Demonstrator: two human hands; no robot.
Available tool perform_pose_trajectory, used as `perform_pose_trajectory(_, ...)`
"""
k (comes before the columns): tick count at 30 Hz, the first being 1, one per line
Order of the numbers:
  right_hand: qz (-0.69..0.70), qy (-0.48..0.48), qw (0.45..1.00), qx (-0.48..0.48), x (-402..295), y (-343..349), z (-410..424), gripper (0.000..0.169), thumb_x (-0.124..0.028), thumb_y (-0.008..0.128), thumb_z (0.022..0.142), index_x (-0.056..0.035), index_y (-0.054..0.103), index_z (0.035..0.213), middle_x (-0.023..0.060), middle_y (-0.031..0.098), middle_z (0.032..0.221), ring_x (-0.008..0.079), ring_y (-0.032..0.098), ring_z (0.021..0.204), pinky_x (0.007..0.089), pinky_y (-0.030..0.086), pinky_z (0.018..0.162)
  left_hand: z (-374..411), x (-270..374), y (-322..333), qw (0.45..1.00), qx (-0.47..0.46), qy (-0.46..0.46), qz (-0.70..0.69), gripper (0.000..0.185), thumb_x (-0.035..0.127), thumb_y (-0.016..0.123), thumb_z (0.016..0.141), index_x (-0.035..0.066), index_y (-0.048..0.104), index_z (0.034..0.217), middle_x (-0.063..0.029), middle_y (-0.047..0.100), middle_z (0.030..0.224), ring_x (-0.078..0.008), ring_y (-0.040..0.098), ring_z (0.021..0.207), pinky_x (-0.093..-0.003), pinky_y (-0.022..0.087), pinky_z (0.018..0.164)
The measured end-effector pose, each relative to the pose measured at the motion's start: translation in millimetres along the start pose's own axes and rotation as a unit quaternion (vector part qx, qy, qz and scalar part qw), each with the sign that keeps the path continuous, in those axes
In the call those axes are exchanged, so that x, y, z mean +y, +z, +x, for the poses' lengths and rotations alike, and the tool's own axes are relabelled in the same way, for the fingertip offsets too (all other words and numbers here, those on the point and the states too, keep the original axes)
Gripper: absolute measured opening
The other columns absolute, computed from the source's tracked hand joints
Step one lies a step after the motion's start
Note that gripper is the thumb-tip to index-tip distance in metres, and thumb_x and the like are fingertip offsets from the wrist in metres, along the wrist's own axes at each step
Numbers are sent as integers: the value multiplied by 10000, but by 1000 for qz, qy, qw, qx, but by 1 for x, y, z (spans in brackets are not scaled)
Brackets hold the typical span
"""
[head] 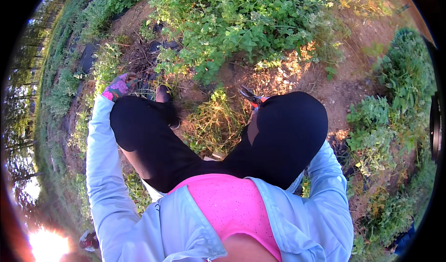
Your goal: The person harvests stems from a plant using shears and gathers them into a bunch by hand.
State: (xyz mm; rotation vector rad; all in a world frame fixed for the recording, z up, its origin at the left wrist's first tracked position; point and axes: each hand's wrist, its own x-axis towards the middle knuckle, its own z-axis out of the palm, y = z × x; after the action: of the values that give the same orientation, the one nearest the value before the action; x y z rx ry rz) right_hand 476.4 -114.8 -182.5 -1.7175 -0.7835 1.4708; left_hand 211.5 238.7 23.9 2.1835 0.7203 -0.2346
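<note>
My left hand (120, 86), in a floral gardening glove, is beyond my left knee. Its fingers curl near low green stems and dry twigs (141, 58); whether they grip anything is unclear. The right hand is out of view, its forearm passing behind my bent right leg (296, 122). Beside that knee, a pair of pruning shears (251, 96) with red handles pokes out, dark blades pointing up and left. The knee covers the rest of the handles. Between my legs lies a heap of cut grass and weeds (217, 122).
Dense leafy green plants (244, 25) grow in front of me. More bushy plants (400, 74) stand at the right, across bare soil (355, 53). Pieces of dark ground sheet (87, 57) show at the left. A dark shoe (163, 94) is by my left knee.
</note>
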Motion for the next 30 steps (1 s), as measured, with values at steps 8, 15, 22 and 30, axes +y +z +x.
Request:
perform_pose_trajectory(8,-45,-2,999,-15,10,3,-14,255,-125,624,778,-92,537,1015,-37,529,788,68,498,711,224,391,633,-79,46,4,999,-31,35,2,431,288,490,893,45,422,1242,-74,541,1113,-147,488,1036,-288,396,872)
perform_pose_trajectory(15,-13,24,1000,-13,18,-2,-26,255,-128,622,779,-92,538,1017,-36,529,782,69,499,707,226,392,631,-60,94,48,995,-52,73,-38,425,235,511,885,40,409,1249,-81,535,1117,-154,480,1055,-293,386,901)
perform_pose_trajectory(22,59,39,997,-4,18,-7,-28,256,-130,620,779,-92,539,1020,-36,530,777,70,500,704,227,393,628,43,107,130,965,-22,156,-209,465,256,574,850,36,432,1233,-79,558,1058,-132,530,936,-254,444,792)
perform_pose_trajectory(30,106,48,990,84,19,-11,-66,258,-133,618,780,-92,541,1022,-35,530,771,71,500,700,229,394,626,119,171,189,961,-2,173,-215,354,158,501,891,10,443,1207,-30,598,905,-55,501,751,-179,382,621)
